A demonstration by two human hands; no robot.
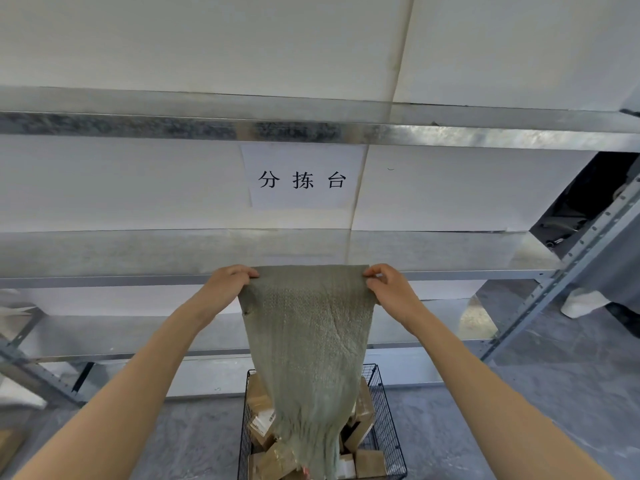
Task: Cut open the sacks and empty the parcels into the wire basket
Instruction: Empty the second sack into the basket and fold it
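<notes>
Head view. A grey-green woven plastic sack [308, 341] hangs inverted, stretched flat between two raised hands. The left hand [227, 285] and right hand [391, 289] each grasp one upper corner, with fingers curled over the cloth and the thumb pinching from behind. The sack's frayed, cut-open lower end trails among the brown cardboard parcels [369, 462]. These are heaped in the black wire basket [386, 417], which stands on the grey concrete floor at the foot of a galvanised steel shelving rack [311, 133].

Risks:
- The sack looks limp and emptied, but its mouth hangs towards the basket's near edge. Any parcel lodged in a fold would probably drop onto the floor outside the rim.
- Loose threads at the torn end could snag on the mesh or a box corner when the sack is lifted away, dragging parcels out.
- The heap reaches the rim at the far left corner, so a jolt might spill it.

Materials: the weave is coarse, matt and pliant, narrowing to a ragged fringe. The parcels are stiff, taped and square-edged. The basket is a thin rigid grid. A white paper sign [301, 178] is stuck below the rack's upper beam.
</notes>
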